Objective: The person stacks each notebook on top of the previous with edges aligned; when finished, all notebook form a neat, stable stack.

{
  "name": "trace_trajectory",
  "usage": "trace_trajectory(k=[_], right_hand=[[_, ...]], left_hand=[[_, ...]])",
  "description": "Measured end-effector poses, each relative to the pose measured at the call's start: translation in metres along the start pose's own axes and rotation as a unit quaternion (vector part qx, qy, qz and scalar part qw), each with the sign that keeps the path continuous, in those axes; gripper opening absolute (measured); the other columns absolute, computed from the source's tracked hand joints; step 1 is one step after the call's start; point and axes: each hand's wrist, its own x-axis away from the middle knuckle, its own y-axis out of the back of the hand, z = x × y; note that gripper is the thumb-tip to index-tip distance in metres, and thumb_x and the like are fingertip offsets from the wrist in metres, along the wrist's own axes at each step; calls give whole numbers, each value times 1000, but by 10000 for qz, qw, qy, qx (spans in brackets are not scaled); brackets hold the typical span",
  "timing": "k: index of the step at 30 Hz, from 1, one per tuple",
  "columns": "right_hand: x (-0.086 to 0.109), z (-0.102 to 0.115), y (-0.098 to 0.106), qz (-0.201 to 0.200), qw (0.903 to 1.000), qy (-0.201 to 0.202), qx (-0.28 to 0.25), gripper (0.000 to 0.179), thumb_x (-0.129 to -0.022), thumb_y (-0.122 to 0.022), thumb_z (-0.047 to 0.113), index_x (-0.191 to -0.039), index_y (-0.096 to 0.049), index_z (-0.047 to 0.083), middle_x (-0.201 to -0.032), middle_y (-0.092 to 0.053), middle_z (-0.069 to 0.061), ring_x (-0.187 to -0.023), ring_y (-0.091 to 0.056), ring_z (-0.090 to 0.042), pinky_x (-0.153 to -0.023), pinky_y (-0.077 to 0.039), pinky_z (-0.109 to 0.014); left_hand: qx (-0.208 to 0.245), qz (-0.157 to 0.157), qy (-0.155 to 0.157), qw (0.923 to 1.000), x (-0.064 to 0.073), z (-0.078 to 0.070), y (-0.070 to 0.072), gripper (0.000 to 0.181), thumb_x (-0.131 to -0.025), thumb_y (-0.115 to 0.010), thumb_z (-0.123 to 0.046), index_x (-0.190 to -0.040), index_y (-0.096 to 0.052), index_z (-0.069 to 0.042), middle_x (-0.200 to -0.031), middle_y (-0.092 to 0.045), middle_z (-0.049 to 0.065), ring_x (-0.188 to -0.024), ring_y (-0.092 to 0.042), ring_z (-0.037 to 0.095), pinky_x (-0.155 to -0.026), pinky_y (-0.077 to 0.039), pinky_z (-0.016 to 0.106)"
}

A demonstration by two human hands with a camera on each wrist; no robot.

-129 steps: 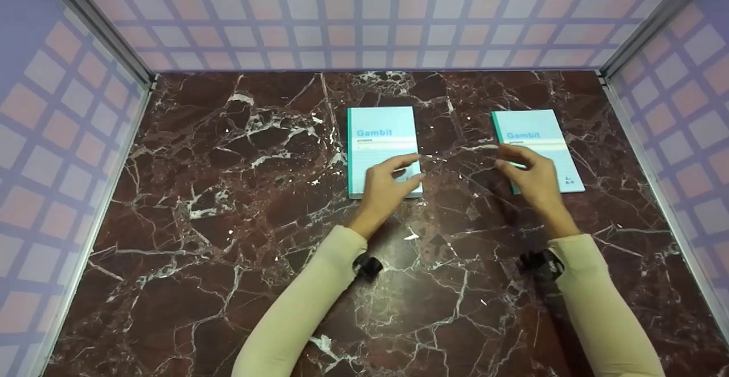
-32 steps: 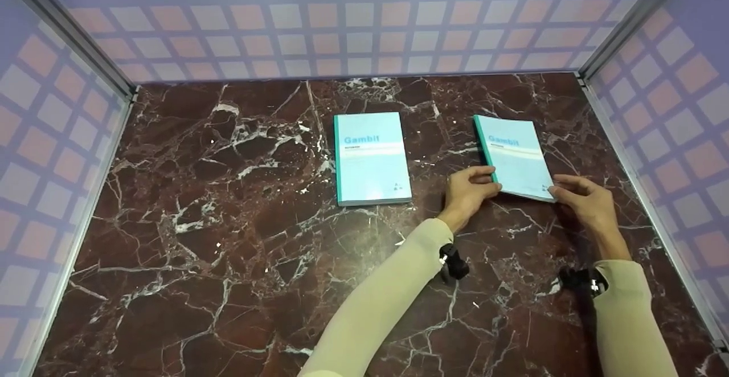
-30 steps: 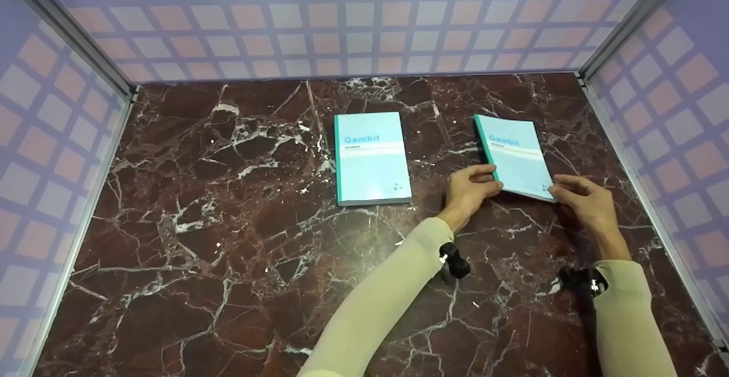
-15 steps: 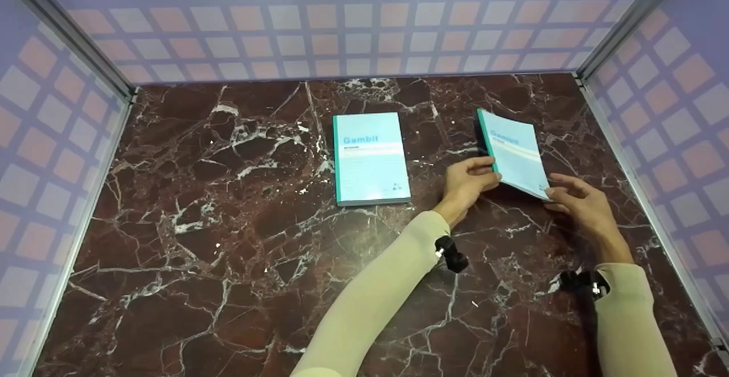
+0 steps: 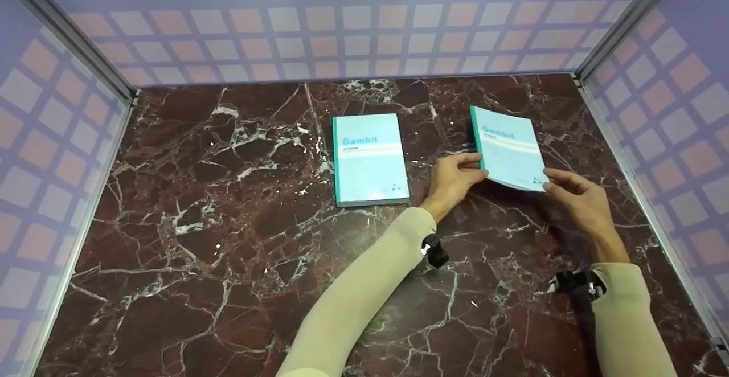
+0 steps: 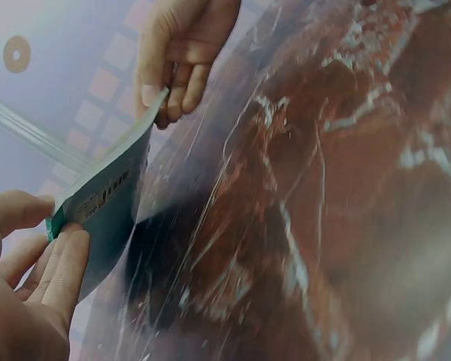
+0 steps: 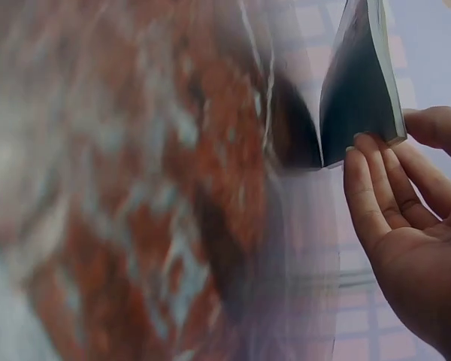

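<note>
Both hands hold a light-blue notebook (image 5: pixel 510 149) with a green spine, marked Gambit, at the right of the table. My left hand (image 5: pixel 453 180) pinches its spine edge near the lower left corner. At the lower right corner, my right hand (image 5: pixel 581 197) grips it between thumb and fingers. The notebook is raised and slightly bent; the left wrist view shows the underside of the notebook (image 6: pixel 109 210) with a barcode, above the table. In the right wrist view, fingers (image 7: pixel 372 184) support the dark underside. A second, matching notebook (image 5: pixel 371 160) lies flat left of my left hand.
The dark red marble table (image 5: pixel 199 274) has white veins and glossy reflections. Purple panels with pink and white squares enclose it at the back (image 5: pixel 319 35) and both sides. A metal rail (image 5: pixel 635 21) runs up the back right corner.
My hands have gone from apart, one over each notebook, to both gripping the right one. That notebook has been lifted off the table and shifted slightly left; the other stays put.
</note>
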Motion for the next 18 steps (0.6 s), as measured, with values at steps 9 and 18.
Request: trace_trajectory(k=[9, 18], right_hand=[[-4, 15, -27, -60, 9978, 558, -359, 40, -101, -73, 5, -135, -64, -15, -108, -73, -2, -95, -67, -7, -81, -55, -14], [-9, 28, -69, -57, 9930, 980, -663, 34, -97, -74, -6, -129, -67, -16, -112, -72, -24, -93, -69, -9, -81, -57, -16]], left_hand=[[-342, 88, -432, 9984, 7, -5, 38, 33, -95, -81, -7, -128, -77, -6, -109, -77, 0, -94, -72, 4, -80, -59, 19], [-493, -86, -690, 9964, 14, -2, 79, 34, -94, -82, -3, -127, -76, -1, -113, -78, 8, -98, -74, 11, -85, -60, 20]])
